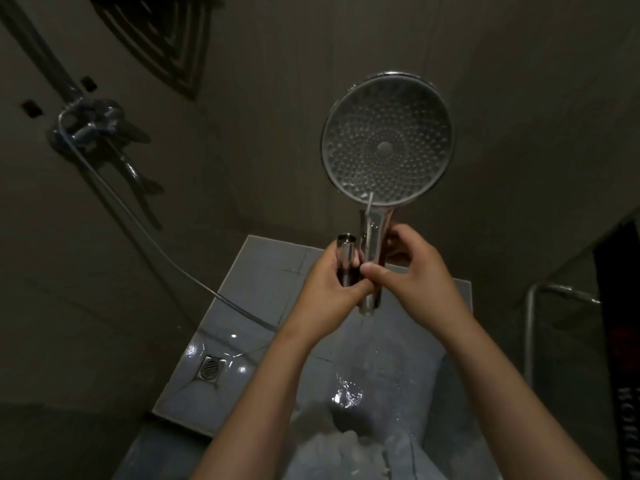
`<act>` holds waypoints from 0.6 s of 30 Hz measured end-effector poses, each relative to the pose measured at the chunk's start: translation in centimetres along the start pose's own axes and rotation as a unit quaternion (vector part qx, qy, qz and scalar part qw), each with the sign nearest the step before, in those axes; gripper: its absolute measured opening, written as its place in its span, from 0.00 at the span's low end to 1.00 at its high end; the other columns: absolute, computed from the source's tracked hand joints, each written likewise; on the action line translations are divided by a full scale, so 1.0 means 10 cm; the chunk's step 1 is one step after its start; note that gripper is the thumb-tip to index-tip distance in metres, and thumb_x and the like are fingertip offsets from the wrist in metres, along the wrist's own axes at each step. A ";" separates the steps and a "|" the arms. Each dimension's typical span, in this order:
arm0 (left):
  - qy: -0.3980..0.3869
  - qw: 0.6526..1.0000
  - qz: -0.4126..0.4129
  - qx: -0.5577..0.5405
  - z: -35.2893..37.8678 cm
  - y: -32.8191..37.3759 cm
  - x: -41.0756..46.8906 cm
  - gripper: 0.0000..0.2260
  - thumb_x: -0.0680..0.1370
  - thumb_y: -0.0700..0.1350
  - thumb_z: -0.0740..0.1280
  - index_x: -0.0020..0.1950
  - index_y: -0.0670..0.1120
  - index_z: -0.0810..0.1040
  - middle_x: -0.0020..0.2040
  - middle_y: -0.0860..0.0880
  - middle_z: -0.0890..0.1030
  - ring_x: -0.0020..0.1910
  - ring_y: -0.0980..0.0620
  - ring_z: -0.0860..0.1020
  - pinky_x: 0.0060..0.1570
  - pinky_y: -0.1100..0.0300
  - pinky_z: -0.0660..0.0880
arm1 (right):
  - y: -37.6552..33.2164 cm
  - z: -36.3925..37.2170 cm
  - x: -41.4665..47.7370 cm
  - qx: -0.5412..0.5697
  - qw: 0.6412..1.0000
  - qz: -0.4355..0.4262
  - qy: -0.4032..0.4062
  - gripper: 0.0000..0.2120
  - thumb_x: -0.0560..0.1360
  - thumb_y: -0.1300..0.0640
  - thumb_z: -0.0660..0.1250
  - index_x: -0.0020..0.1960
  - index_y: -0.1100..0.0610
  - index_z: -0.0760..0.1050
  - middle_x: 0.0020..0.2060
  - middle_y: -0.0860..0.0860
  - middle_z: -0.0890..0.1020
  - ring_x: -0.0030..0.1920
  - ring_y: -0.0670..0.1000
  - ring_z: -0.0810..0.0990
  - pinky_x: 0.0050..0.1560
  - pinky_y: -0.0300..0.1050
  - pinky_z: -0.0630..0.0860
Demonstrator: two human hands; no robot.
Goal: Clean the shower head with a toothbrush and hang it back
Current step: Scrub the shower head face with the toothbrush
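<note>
A round chrome shower head (387, 140) stands upright in front of me, its nozzle face turned toward me. My right hand (422, 275) grips its handle (372, 237). The handle's lower end sticks out below my hands, detached from the hose. My left hand (325, 289) is closed around the hose's metal end connector (345, 247), which sits just left of the handle. The hose (145, 223) runs from there to the wall tap. A thin pale stick (370, 206) lies along the neck of the handle; I cannot tell if it is the toothbrush.
A chrome mixer tap (93, 123) is mounted on the left wall. Below lies wet grey floor tile with a square drain (209, 368). A metal rail (530, 323) and dark cloth (620, 341) stand at the right. A vent grille (156, 39) is upper left.
</note>
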State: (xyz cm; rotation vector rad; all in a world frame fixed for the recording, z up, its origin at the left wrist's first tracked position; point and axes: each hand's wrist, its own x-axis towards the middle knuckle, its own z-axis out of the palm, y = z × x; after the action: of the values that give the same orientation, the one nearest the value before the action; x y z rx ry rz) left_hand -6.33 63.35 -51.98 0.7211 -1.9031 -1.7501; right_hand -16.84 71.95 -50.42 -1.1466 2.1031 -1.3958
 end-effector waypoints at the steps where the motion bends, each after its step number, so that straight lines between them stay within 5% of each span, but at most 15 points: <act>1: 0.006 1.000 -0.001 0.003 -0.01 0.00 0.01 0.13 0.72 0.36 0.72 0.43 0.50 0.70 0.38 0.49 0.76 0.37 0.54 0.75 0.38 0.60 0.75 | 0.00 0.01 0.02 -0.004 1.000 0.001 -0.001 0.18 0.64 0.50 0.72 0.53 0.48 0.75 0.46 0.47 0.82 0.50 0.49 0.80 0.54 0.55 0.76; 9: 0.016 1.000 0.007 0.005 -0.22 0.02 0.19 0.11 0.72 0.36 0.72 0.48 0.42 0.72 0.41 0.46 0.76 0.38 0.54 0.75 0.39 0.59 0.73 | -0.05 0.15 0.25 0.025 1.000 -0.005 -0.006 0.18 0.65 0.52 0.72 0.54 0.47 0.76 0.48 0.46 0.82 0.52 0.48 0.80 0.57 0.55 0.76; 14: 0.029 1.000 0.008 0.002 -0.54 0.02 0.42 0.12 0.72 0.35 0.72 0.43 0.48 0.71 0.37 0.53 0.76 0.33 0.64 0.74 0.35 0.70 0.72 | -0.16 0.39 0.57 0.067 0.997 -0.010 -0.040 0.16 0.69 0.62 0.73 0.54 0.51 0.76 0.47 0.46 0.83 0.50 0.44 0.81 0.56 0.48 0.77; 18: 0.054 0.998 0.012 -0.003 -0.95 -0.01 0.75 0.13 0.71 0.36 0.73 0.42 0.49 0.71 0.36 0.54 0.76 0.36 0.61 0.76 0.38 0.66 0.74 | -0.26 0.71 1.01 0.088 0.994 -0.022 -0.054 0.17 0.69 0.63 0.73 0.54 0.49 0.76 0.47 0.45 0.83 0.51 0.45 0.81 0.56 0.45 0.77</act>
State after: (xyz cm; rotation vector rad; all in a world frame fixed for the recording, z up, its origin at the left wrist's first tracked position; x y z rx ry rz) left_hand -5.90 51.33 -51.33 0.7714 -1.8268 -1.6682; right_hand -17.00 59.31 -49.94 -1.1741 1.8516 -1.4727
